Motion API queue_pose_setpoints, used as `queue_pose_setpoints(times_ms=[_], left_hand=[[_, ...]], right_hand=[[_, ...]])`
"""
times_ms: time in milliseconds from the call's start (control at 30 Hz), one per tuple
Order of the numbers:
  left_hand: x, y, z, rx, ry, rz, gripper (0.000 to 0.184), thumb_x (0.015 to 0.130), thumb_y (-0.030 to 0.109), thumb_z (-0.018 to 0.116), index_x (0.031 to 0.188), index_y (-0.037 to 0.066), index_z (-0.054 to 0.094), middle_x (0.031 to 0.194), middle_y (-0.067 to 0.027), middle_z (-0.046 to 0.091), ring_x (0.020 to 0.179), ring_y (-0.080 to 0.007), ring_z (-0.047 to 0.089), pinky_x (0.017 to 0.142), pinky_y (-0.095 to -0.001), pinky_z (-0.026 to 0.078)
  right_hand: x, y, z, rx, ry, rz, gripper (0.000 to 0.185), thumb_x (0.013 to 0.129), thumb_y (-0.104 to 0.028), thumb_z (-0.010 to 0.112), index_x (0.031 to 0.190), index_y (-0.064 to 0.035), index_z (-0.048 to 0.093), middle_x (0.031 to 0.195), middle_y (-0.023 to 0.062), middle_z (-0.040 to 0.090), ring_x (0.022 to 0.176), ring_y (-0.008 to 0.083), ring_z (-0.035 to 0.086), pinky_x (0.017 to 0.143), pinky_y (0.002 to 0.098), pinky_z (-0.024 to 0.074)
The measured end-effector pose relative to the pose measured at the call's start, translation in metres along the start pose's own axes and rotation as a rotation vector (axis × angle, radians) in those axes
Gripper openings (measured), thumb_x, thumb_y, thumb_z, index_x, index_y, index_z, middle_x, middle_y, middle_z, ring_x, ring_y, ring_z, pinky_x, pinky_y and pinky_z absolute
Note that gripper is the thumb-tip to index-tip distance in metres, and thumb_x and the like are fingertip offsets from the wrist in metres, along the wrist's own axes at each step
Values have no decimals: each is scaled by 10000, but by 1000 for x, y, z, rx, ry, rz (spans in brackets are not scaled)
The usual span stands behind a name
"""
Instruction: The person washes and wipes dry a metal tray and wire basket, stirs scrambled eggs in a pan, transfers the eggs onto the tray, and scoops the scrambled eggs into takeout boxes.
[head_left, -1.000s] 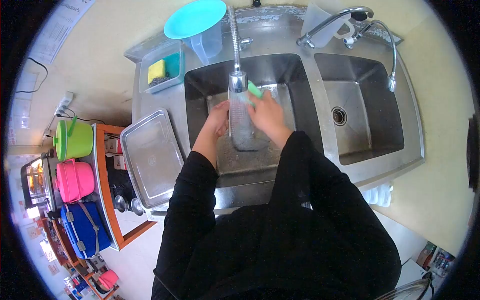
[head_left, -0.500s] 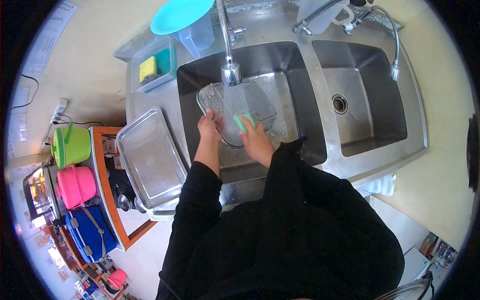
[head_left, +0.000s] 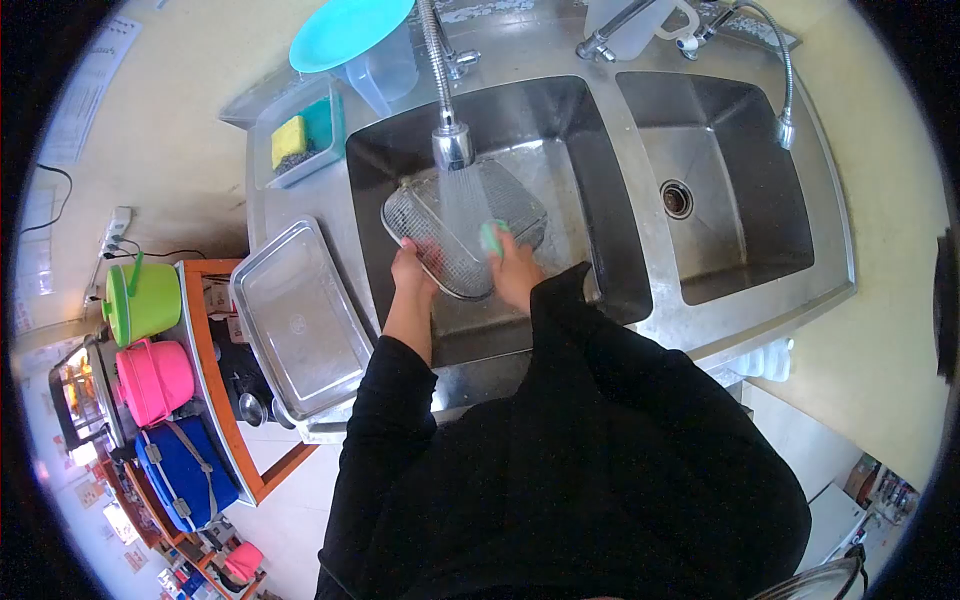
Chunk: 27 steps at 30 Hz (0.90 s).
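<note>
Left hand [head_left: 412, 274]: grip holding a wire-mesh basket [head_left: 412, 217] under the running faucet [head_left: 453, 147]. Right hand [head_left: 516, 274]: grip holding a green sponge [head_left: 491, 238]; its contact with the basket cannot be determined.

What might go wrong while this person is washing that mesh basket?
The wet mesh basket might slip, since the left hand grips it only near its edge.

The right sleeve could get soaked: its loose tip hangs over the sink, near the running water and the right hand with its green scrubber.

The metal tray seems to jut past the counter's left edge, so a bump might tip it off.
</note>
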<state>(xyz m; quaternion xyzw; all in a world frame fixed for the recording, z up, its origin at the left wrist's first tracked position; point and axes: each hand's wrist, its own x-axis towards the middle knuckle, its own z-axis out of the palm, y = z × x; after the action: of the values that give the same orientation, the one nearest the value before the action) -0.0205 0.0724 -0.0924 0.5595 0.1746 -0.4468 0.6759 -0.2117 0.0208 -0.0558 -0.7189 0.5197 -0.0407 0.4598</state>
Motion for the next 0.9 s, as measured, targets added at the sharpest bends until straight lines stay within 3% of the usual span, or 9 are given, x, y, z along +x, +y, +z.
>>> queue_pose_setpoints(times_ms=[100,167,233,333,433,533,633,767,900], left_hand=[[-9,-7,-14,-11,-48,-38,243,984,310,363,1024,91,459,899,-89,592,762,-251,592,655,-393,502],[-15,-4,-10,3,-65,16,239,983,305,366,1044,90,449,917,-98,590,788,-268,597,668,-411,500],[-29,-7,-1,29,-24,98,238,983,301,366,1067,88,435,944,-110,590,821,-287,601,680,-427,496],[-35,-7,-4,52,-53,82,248,985,301,363,1094,84,414,1003,-127,583,866,-302,601,719,-448,489],[-42,-8,-2,88,-82,30,249,986,303,361,1089,83,414,1040,-133,575,872,-306,602,746,-473,485],[-50,-17,0,66,-141,-20,262,980,266,386,1173,91,407,1026,-107,584,911,-297,589,758,-470,480],[-69,-32,15,159,-272,-117,274,971,229,402,1206,90,418,1050,-90,577,964,-282,571,793,-461,475],[-71,-48,8,254,-511,-143,263,956,206,423,1184,81,460,1111,-80,553,1003,-259,556,843,-439,472],[-69,-4,-6,-60,-237,-119,282,949,194,456,1194,55,473,1073,-57,577,956,-220,572,843,-385,470]], right_hand=[[46,46,1,223,-48,236,495,930,-267,420,1391,-198,252,1149,374,415,944,523,517,834,529,416],[49,45,16,79,55,127,483,923,-262,438,1379,-212,288,1111,348,438,869,493,536,813,522,420],[2,-10,11,-6,72,123,477,919,-261,448,1372,-218,306,1087,330,453,841,476,544,807,517,425],[-54,-53,-16,-113,-54,-182,473,929,-311,411,1376,-201,302,1062,327,483,856,480,558,760,526,450],[-40,-35,-26,-69,-56,-218,436,933,-330,409,1348,-211,353,1050,311,482,860,480,557,762,521,456],[-7,-31,-24,-67,-5,-73,413,928,-345,419,1317,-209,396,1029,284,484,857,474,559,750,507,468],[-1,-53,-41,-175,89,-108,397,923,-345,427,1298,-214,417,1040,275,489,863,466,563,758,508,470],[-21,-64,-59,-279,23,-305,413,913,-325,457,1319,-259,416,1040,261,491,866,443,572,777,491,473],[-26,-29,-71,-328,-223,-256,437,898,-314,491,1329,-307,415,1019,239,484,856,427,576,774,459,475]])
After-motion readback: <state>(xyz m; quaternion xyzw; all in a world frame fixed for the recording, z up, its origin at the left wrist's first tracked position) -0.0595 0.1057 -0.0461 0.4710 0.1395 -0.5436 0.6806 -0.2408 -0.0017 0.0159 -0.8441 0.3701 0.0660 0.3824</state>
